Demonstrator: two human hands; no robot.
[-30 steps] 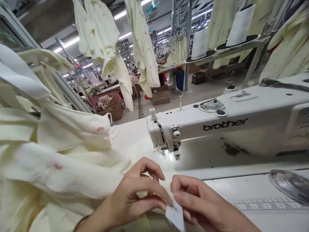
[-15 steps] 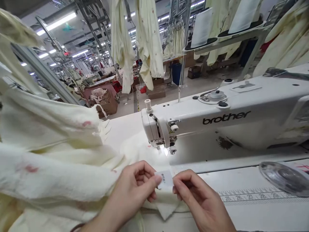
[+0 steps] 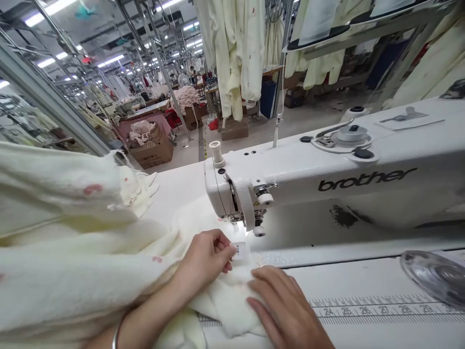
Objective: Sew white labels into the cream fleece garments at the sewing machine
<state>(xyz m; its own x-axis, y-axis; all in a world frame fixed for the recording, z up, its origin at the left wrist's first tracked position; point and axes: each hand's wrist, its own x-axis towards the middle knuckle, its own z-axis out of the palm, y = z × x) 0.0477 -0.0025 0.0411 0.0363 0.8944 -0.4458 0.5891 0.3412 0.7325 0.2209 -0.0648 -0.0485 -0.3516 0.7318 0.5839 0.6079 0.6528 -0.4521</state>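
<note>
My left hand (image 3: pixel 209 256) pinches a small white label (image 3: pixel 241 250) against the cream fabric (image 3: pixel 90 261), just in front of the needle and presser foot (image 3: pixel 242 226) of the white Brother sewing machine (image 3: pixel 327 179). My right hand (image 3: pixel 283 303) lies flat with fingers together on the folded edge of the fabric, a little nearer to me than the label. The cream fabric, dotted with small pink marks, is heaped over the left half of the table.
A printed ruler strip (image 3: pixel 381 308) runs along the table at right, with a clear dish (image 3: pixel 434 283) beyond it. Cream garments (image 3: pixel 240 53) hang overhead. Cardboard boxes (image 3: pixel 150 150) and other workstations stand on the floor behind.
Both hands moved forward with the label, from near the table's front edge to the presser foot. My right hand let go of the label and now rests flat on the fabric.
</note>
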